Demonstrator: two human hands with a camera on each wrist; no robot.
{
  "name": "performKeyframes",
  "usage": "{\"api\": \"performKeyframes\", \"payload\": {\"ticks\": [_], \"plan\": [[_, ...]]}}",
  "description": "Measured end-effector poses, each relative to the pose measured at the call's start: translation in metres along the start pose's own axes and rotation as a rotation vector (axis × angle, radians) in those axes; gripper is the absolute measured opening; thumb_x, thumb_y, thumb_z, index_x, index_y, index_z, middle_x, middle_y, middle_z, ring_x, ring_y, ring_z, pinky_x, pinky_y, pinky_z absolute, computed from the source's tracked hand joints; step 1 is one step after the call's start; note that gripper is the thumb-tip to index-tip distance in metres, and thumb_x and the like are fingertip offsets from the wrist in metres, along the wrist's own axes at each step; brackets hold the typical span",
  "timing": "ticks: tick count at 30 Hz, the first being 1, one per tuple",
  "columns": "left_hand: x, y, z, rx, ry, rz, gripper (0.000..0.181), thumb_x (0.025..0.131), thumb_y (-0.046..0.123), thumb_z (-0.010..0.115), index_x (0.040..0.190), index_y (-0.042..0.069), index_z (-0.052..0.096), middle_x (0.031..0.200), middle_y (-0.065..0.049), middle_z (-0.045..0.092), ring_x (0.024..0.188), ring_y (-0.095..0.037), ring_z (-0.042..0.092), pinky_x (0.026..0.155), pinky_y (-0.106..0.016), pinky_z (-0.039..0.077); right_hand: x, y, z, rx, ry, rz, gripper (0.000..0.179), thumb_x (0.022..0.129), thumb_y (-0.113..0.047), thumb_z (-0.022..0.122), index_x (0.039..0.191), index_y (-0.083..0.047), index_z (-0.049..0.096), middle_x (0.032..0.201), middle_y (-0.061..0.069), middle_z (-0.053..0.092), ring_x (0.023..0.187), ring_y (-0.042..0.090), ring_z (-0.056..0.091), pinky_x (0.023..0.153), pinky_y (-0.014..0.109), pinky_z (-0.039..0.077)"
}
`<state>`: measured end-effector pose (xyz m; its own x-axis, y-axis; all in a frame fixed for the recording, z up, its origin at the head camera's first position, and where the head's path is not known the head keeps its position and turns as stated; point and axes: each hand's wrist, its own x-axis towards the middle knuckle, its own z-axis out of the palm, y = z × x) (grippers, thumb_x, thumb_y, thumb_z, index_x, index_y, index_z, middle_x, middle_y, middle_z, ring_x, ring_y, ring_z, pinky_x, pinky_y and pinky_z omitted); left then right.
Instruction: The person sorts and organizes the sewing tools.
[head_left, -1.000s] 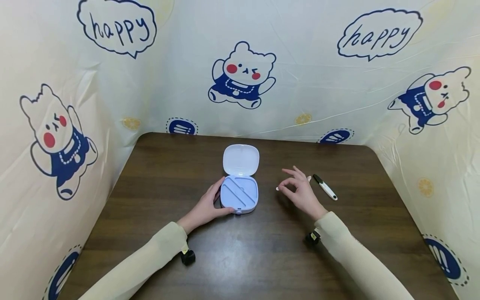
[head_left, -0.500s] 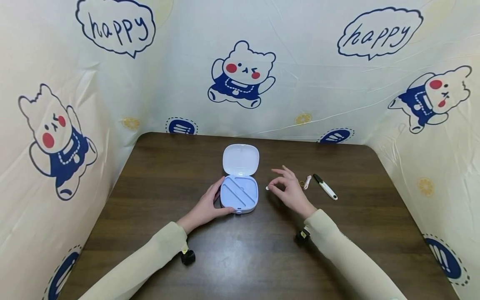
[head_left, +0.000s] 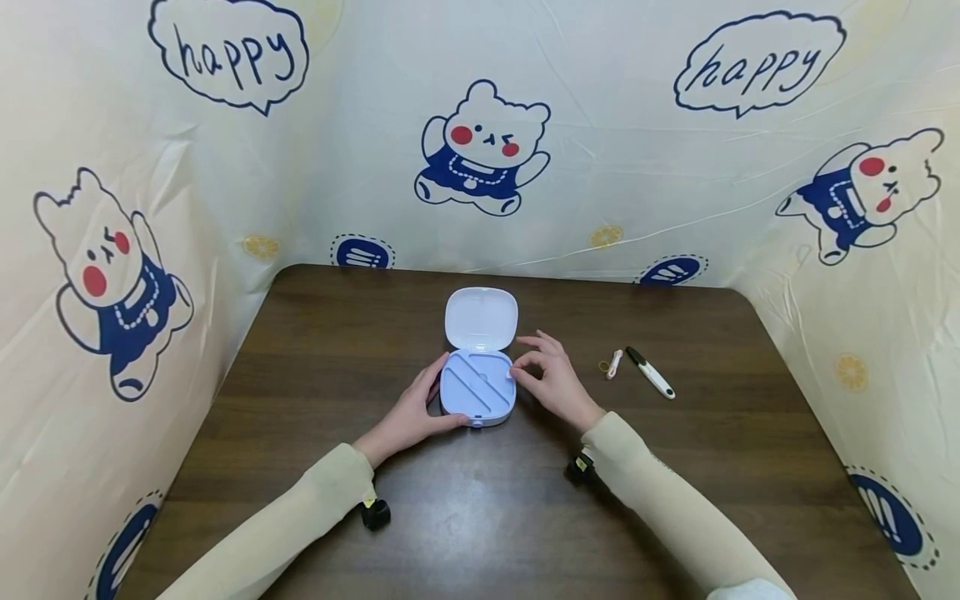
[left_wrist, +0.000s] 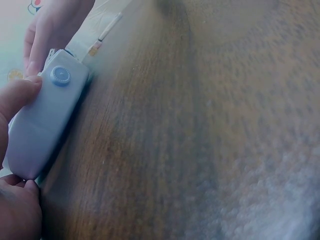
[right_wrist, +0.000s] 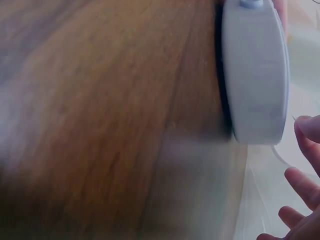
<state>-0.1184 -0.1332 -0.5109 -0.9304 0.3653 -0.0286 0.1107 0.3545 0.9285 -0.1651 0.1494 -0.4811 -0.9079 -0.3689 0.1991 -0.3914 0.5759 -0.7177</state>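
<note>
A light-blue plastic case [head_left: 480, 387] lies on the brown table, its paler lid [head_left: 482, 319] swung back away from the person. Slanting ridges split the inside into compartments. My left hand [head_left: 412, 417] grips the case from the left, thumb at the front near the round button [left_wrist: 61, 75]. At the right rim, my right hand [head_left: 553, 382] pinches a tiny white piece between thumb and index finger, the other fingers spread. Most of that piece is hidden by the fingertips. In the right wrist view, the right hand [right_wrist: 305, 200] is beside the far end of the case.
To the right lie a slim black-and-white tool [head_left: 651, 372] and a small pinkish-white item [head_left: 614, 365] with a thin gold loop [head_left: 603, 367]. A printed white curtain [head_left: 600, 167] hangs round the table's back and sides. Each wrist carries a small black camera [head_left: 376, 514].
My right hand has moved left to the rim of the case, still pinching the small white piece, uncovering the pinkish item and gold loop. The left hand and case stay put.
</note>
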Motion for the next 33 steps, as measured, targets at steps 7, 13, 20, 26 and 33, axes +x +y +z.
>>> {"api": "performKeyframes", "payload": {"ticks": [7,13,20,26,33], "plan": [[0.001,0.0,0.001,0.01,0.001,-0.003,0.111,0.085,0.032,0.089,0.168,0.015,0.018,0.169,-0.013,0.024,0.155,-0.028,0.029,0.123,-0.045,0.032,0.006,-0.002,0.01,-0.018,0.011,0.02,0.007,0.096,-0.014,0.076,0.09,-0.01,0.077,0.144,0.019,0.059,0.15,0.042,0.033,0.125,0.058,0.025],[0.002,0.004,-0.001,0.0,-0.001,-0.005,0.112,0.085,0.032,0.09,0.168,0.016,0.017,0.17,-0.012,0.022,0.155,-0.026,0.028,0.124,-0.044,0.032,0.008,-0.004,0.014,-0.017,-0.002,0.031,0.007,0.096,-0.014,0.076,0.091,-0.009,0.077,0.145,0.022,0.057,0.149,0.043,0.035,0.124,0.057,0.028],[0.003,0.002,0.0,-0.005,0.004,-0.007,0.111,0.085,0.029,0.089,0.168,0.015,0.017,0.17,-0.013,0.022,0.155,-0.028,0.028,0.124,-0.046,0.032,0.009,-0.004,0.016,-0.042,-0.005,0.015,0.007,0.096,-0.013,0.075,0.091,-0.008,0.076,0.144,0.024,0.057,0.146,0.044,0.039,0.124,0.056,0.029],[0.002,0.0,0.0,0.009,0.002,-0.01,0.113,0.084,0.035,0.09,0.168,0.016,0.017,0.17,-0.012,0.023,0.155,-0.026,0.029,0.123,-0.043,0.032,0.009,-0.006,0.018,-0.079,-0.021,0.027,0.007,0.097,-0.013,0.074,0.091,-0.009,0.075,0.144,0.025,0.056,0.144,0.044,0.04,0.123,0.056,0.03],[0.001,-0.002,0.002,0.005,0.006,-0.004,0.112,0.084,0.034,0.09,0.168,0.015,0.018,0.169,-0.014,0.024,0.155,-0.028,0.029,0.123,-0.045,0.032,0.009,-0.012,0.017,-0.095,-0.041,0.072,0.006,0.097,-0.014,0.074,0.094,-0.009,0.075,0.145,0.022,0.056,0.14,0.041,0.043,0.121,0.055,0.034]]}}
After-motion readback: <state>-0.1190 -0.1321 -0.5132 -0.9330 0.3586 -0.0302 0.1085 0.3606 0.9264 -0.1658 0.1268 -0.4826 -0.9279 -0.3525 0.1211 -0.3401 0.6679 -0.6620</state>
